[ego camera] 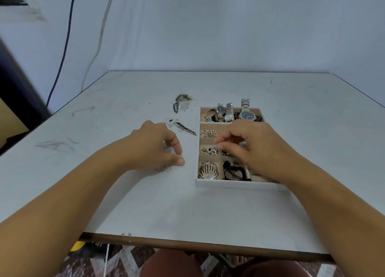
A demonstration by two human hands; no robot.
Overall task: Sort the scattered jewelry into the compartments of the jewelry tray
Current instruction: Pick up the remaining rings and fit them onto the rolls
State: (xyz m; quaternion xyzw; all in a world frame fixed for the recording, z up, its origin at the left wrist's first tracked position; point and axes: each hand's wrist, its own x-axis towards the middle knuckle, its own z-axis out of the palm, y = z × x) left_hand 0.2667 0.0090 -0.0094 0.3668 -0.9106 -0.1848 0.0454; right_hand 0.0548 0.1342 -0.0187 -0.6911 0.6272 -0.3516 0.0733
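Left hand pinches a ring; right hand pinches a tiny piece over the tray; a slack pinch could drop it in the wrong compartment.

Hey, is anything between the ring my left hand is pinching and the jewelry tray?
Nothing visible on the table: bare surface lies between the ring and the tray. The right hand covers the middle compartments, though.
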